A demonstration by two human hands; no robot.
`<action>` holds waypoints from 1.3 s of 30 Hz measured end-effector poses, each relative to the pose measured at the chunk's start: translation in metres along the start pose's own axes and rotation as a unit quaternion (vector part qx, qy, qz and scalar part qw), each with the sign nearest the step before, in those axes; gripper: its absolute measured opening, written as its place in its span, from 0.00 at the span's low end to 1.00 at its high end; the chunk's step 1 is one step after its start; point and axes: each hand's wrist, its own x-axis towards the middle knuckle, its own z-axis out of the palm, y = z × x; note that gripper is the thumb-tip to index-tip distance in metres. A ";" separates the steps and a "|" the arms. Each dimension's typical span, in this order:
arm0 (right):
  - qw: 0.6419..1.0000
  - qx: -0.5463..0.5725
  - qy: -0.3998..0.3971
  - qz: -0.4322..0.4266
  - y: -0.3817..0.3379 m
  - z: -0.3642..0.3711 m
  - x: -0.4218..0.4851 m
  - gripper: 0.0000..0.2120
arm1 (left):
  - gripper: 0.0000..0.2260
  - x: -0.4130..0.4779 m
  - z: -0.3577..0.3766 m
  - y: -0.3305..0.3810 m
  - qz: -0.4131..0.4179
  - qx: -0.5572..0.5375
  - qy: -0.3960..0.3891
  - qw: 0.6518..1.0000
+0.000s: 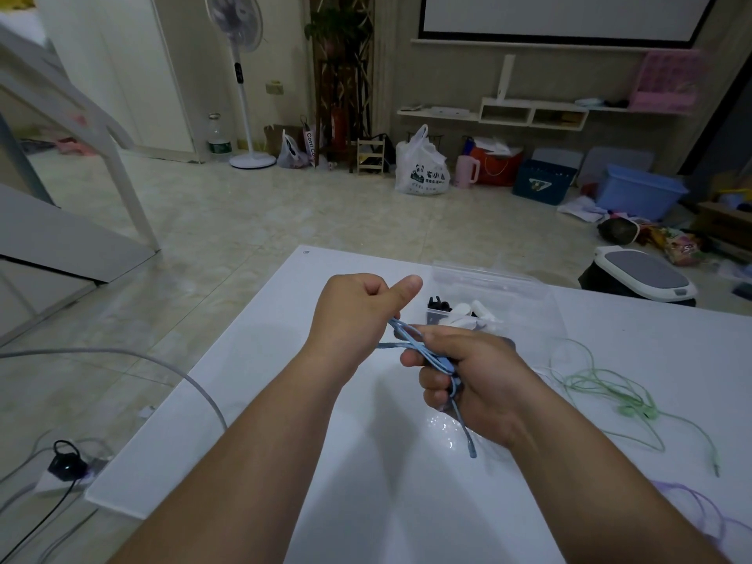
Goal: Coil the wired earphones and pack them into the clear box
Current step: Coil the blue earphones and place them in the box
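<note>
Blue wired earphones (431, 354) are bunched in my right hand (472, 380), whose fingers are closed around the cord; a loose end hangs down below that fist. My left hand (358, 307) is closed just to the left, pinching a strand of the same blue cord, thumb sticking out. Behind both hands stands the clear box (500, 295) on the white table (285, 400), holding black and white items.
Green wired earphones (610, 396) lie loose on the table to the right. Purple earphones (700, 510) show at the bottom right corner. A grey cable and a power strip (65, 466) lie on the floor left of the table.
</note>
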 end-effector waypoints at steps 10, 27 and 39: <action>0.997 -0.075 -0.032 0.016 0.000 0.000 -0.002 0.14 | 0.26 0.000 0.005 -0.005 0.074 0.151 0.044 0.985; 0.927 -0.362 -0.018 -0.094 0.007 0.011 -0.006 0.18 | 0.23 0.002 0.004 -0.003 -0.057 -0.069 0.064 0.994; 0.908 -0.407 -0.056 -0.079 0.011 0.003 -0.006 0.07 | 0.25 -0.001 0.007 -0.005 -0.070 -0.046 0.034 0.996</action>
